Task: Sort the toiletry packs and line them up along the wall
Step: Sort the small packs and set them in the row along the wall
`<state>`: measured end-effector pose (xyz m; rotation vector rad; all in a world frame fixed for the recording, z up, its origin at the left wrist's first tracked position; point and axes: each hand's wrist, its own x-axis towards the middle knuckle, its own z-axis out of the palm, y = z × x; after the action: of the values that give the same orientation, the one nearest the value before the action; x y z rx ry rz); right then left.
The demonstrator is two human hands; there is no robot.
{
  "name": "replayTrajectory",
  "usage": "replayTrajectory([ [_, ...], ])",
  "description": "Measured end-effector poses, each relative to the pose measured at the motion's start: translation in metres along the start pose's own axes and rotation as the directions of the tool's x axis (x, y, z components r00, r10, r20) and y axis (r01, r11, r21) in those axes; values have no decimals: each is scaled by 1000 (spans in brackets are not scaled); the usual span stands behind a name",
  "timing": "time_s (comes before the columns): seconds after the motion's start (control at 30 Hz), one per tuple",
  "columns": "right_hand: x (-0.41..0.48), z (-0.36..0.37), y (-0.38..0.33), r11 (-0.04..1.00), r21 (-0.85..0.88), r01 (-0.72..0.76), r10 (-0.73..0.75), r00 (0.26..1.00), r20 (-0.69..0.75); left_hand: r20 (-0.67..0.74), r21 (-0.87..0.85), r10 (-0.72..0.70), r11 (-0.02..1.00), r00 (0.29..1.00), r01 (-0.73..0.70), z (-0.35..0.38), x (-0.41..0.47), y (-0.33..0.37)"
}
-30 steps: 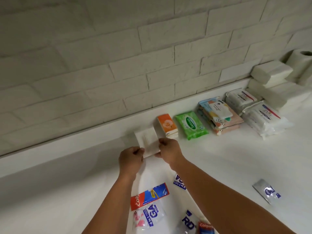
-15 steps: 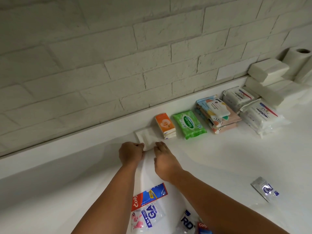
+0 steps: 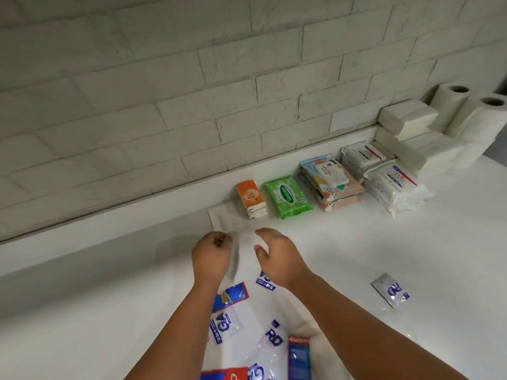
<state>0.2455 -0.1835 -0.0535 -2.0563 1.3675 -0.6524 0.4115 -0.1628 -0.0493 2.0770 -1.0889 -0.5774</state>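
White brick wall (image 3: pixel 192 78) runs across the back, with a low white upstand (image 3: pixel 109 223) at its foot. The white counter (image 3: pixel 356 256) has open room to your left along the upstand, and more to the right of your right forearm.

The row hugs the upstand. Far right are two toilet rolls (image 3: pixel 450 105), upright. Next come stacked white tissue blocks (image 3: pixel 408 119) and two piles of Dove packs (image 3: pixel 395 187), the front pile sticking out toward you. Then a pastel wipes stack (image 3: pixel 334 185), a green Sanicare pack (image 3: pixel 288 197) and an orange tissue stack (image 3: pixel 251 197), each just beside the last.

A flat white pack (image 3: pixel 225 218) ends the row on the left, touching the orange stack, far edge at the upstand.

Your left hand (image 3: pixel 211 259) is curled tight at that pack's near edge. Blur there, so you can't tell if it pinches anything. Your right hand (image 3: pixel 279 259) is just beside it, fingers loosely bent, holding nothing.

Loose sachets (image 3: pixel 227 325) and a blue toothpaste box (image 3: pixel 231 296) lie between your forearms, near the bottom edge. A silver sachet (image 3: pixel 389 290) lies alone, well apart to the right.
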Motion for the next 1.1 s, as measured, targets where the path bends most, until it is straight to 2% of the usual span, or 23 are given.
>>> replayTrajectory([
  [0.1, -34, -28, 13, 999, 34, -5, 5, 1000, -20, -1, -128, 91, 988, 996, -91, 6, -52, 18],
  [0.23, -81, -66, 38, 998, 43, -41, 43, 998, -44, 66, -144, 205, 970, 976, -194, 20, -112, 42],
  [0.33, -115, -95, 63, 995, 17, -102, 103, 994, -46, 107, -167, 241, 961, 965, -221, 39, -149, 53],
  [0.47, -159, -133, 96, 974, -67, -218, 219, 976, 4, 189, -96, 251, 967, 949, -236, 66, -201, 63],
  [0.63, -208, -156, 128, 935, -237, -264, 287, 955, 72, 307, 94, 224, 960, 925, -263, 103, -257, 72],
  [0.73, -231, -157, 139, 942, -256, -218, 264, 951, 160, 335, 291, 160, 920, 929, -264, 122, -281, 77],
  [0.87, -252, -152, 147, 963, -262, -57, 123, 962, 245, 308, 422, 96, 878, 947, -226, 136, -300, 87],
  [1.03, -264, -144, 158, 926, -365, 97, -8, 971, 238, 239, 600, -10, 788, 971, -140, 144, -303, 100],
  [1.1, -265, -140, 162, 917, -378, 125, -37, 972, 232, 239, 619, -32, 775, 971, -127, 146, -302, 103],
])
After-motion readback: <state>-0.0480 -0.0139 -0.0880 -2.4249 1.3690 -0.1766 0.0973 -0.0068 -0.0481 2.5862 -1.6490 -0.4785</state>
